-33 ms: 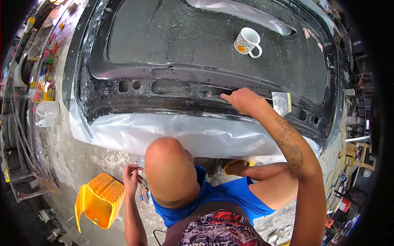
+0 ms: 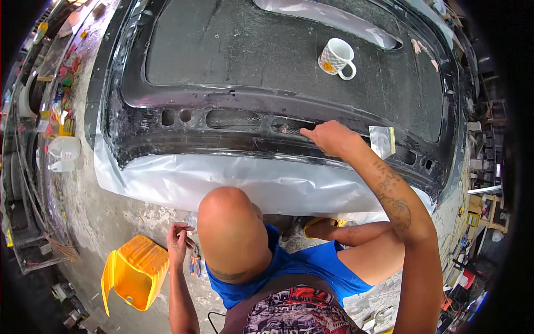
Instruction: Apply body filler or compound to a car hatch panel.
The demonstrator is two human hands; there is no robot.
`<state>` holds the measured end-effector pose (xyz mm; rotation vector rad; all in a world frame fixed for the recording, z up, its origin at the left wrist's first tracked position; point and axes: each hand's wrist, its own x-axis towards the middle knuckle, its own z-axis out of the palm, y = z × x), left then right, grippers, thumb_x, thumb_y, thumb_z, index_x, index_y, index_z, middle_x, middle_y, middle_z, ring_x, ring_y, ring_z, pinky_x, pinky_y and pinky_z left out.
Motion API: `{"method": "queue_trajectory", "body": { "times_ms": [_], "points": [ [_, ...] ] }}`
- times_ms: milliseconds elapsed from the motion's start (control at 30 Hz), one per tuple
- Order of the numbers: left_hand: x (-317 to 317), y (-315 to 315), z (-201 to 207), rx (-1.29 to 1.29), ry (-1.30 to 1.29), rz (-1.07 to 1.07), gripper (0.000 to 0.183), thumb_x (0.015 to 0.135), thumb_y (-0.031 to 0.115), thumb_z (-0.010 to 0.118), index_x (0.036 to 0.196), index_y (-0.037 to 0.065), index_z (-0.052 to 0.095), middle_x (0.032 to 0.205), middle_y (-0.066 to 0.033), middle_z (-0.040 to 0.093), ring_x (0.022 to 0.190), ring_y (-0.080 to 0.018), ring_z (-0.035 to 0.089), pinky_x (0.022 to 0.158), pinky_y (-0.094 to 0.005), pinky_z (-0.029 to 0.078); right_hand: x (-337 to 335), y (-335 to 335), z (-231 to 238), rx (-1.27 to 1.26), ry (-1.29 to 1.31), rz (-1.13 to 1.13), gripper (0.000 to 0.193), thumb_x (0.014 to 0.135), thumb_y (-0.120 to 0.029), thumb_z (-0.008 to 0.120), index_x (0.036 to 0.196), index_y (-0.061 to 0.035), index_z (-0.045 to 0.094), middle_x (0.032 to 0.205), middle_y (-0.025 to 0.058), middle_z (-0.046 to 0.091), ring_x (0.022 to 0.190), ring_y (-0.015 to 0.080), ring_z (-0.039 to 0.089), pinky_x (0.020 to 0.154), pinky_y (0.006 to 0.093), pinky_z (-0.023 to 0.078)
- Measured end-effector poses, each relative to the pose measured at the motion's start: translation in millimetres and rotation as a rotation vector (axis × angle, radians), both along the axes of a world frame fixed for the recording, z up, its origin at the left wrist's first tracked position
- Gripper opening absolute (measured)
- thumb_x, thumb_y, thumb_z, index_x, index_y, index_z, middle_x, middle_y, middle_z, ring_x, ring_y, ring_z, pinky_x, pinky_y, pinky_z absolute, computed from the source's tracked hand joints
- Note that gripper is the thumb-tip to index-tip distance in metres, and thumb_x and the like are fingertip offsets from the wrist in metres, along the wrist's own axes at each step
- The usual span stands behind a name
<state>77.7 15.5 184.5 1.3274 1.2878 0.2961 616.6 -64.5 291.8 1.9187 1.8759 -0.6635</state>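
Observation:
A large black molded car panel (image 2: 183, 100) lies in front of me, with several slots cut along its near edge. My right hand (image 2: 334, 138) is closed, its fingertips at one slot (image 2: 286, 127) near the middle of that edge. Anything pinched in those fingers is hidden. Dark mesh shows inside the slots. My left hand (image 2: 178, 242) hangs low beside my raised knee, fingers curled together. Something clear, partly hidden by the knee, is at its fingertips; I cannot make out what. Pliers (image 2: 195, 266) with blue and red handles are on the floor just below this hand.
A white patterned mug (image 2: 336, 58) stands on the panel. Silvery sheeting (image 2: 233, 172) spreads under the panel's near edge. A small metallic square piece (image 2: 382, 142) rests right of my right hand. A cut yellow container (image 2: 136, 273), plastic jugs (image 2: 64, 147) and cluttered shelves surround me.

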Motion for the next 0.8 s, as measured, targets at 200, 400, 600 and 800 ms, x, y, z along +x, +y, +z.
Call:
{"method": "queue_trajectory", "body": {
  "times_ms": [200,400,600,800],
  "points": [
    [-80,-29,-60,0.212,0.291,0.123,0.016,0.090,0.009,0.053,0.101,-0.001,0.059,0.090,-0.0130,0.068,0.060,-0.0170,0.061,0.052,-0.0292,0.049,-9,17,1,-0.082,0.065,-0.090,0.069,0.070,0.005,0.069,0.134,-0.0099,0.047,0.094,0.0182,0.065,0.091,0.0374,0.063,0.077,0.0452,0.051],
    [-105,-78,-97,-0.012,0.369,0.195,0.022,0.087,0.008,0.055,0.106,-0.002,0.058,0.085,-0.0100,0.067,0.076,-0.0187,0.066,0.067,-0.0313,0.052,31,-11,-3,-0.006,0.044,-0.005,0.086,0.071,-0.003,0.077,0.145,-0.0111,0.036,0.100,0.0204,0.062,0.098,0.0389,0.059,0.087,0.0460,0.047],
    [-156,-133,-155,0.340,0.550,0.072,0.023,0.086,0.010,0.057,0.104,-0.003,0.055,0.087,-0.0122,0.068,0.077,-0.0227,0.067,0.070,-0.0339,0.053,11,8,-16,-0.024,0.035,0.005,0.084,0.071,-0.002,0.076,0.145,-0.0054,0.036,0.101,0.0210,0.062,0.098,0.0392,0.060,0.087,0.0461,0.047],
    [-60,-128,-190,0.153,0.374,-0.007,0.045,0.080,0.023,0.076,0.109,0.001,0.050,0.102,-0.0152,0.059,0.088,-0.0285,0.057,0.073,-0.0374,0.048,10,-11,0,-0.051,0.019,-0.066,0.075,0.072,-0.006,0.078,0.137,-0.0101,0.043,0.099,0.0205,0.063,0.095,0.0400,0.061,0.083,0.0474,0.049]
  ]
}}
